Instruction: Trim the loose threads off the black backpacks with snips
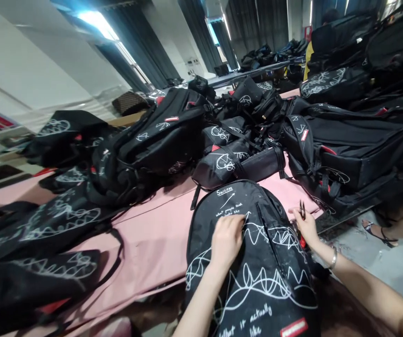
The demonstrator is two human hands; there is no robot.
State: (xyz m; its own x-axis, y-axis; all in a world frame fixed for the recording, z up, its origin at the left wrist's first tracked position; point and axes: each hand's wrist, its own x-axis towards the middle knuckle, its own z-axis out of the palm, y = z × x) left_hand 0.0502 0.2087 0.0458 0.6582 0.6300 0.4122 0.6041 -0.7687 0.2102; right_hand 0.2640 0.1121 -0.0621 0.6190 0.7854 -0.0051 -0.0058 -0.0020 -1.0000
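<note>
A black backpack (257,267) with white scribble print and writing stands upright at the near edge of the pink table (152,234). My left hand (226,241) rests on its front panel with the fingers curled and pinched at the fabric. My right hand (306,227) is at the bag's right shoulder, closed on small thread snips (302,211) with dark blades pointing up and a red part below the palm. A bracelet sits on my right wrist.
Several more black backpacks are heaped across the table, left (47,224), middle (159,140) and right (345,150). Another person's sandalled foot (380,231) shows on the floor at the right. More tables with bags stand behind.
</note>
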